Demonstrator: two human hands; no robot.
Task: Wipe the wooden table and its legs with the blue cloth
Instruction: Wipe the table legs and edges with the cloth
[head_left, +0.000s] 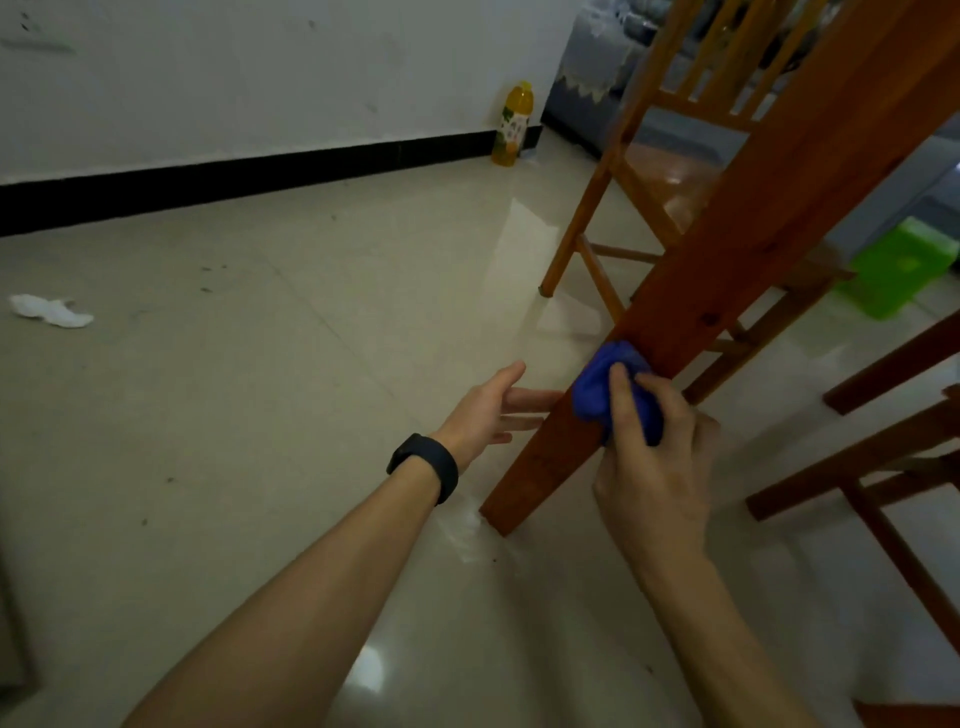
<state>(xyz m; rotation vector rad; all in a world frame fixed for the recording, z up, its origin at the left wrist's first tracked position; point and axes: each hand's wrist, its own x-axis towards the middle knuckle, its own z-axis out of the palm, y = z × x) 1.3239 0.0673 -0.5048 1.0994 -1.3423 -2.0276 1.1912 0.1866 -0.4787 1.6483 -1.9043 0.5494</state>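
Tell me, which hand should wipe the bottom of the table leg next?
Probably the right hand: it grips the blue cloth against the table leg, above its foot. The left hand is open and holds no cloth, beside the leg.

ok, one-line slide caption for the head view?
Right hand grips the blue cloth against the wooden table leg; left hand open beside it.

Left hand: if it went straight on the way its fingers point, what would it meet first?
The left hand would probably meet the wooden table leg, beside the blue cloth; depth is unclear.
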